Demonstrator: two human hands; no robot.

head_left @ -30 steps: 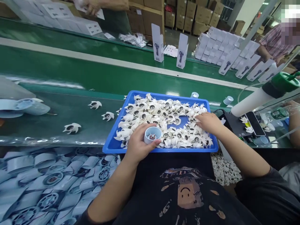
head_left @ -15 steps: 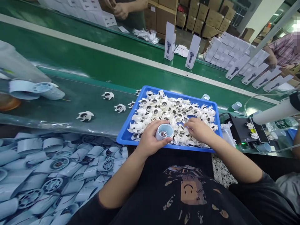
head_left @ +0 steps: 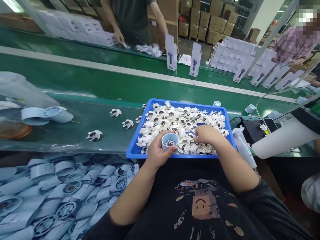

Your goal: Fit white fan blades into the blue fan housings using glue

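My left hand [head_left: 156,151] is wrapped round a light blue round fan housing [head_left: 166,145], its open end tilted up so that a small copper-wound motor [head_left: 170,143] shows inside. Just right of it, my right hand [head_left: 207,135] is over the blue tray [head_left: 136,143], its fingers curled and pointing down among white fan impellers [head_left: 171,115]. Its fingertips are pressed together at the heap; whatever they hold is hidden. Both hands are near the tray's front edge.
Many light blue housings [head_left: 72,186] fill the space at lower left. A few loose impellers [head_left: 94,135] lie on the green bench left of the tray. A white cylindrical tool [head_left: 282,141] juts in from the right. Across the belt, a person works beside white boxes [head_left: 171,55].
My right hand has turned, its fingers closing and dipping among the impellers. My left hand still holds the housing. The view has shifted, and the white tool at right stands lower and nearer.
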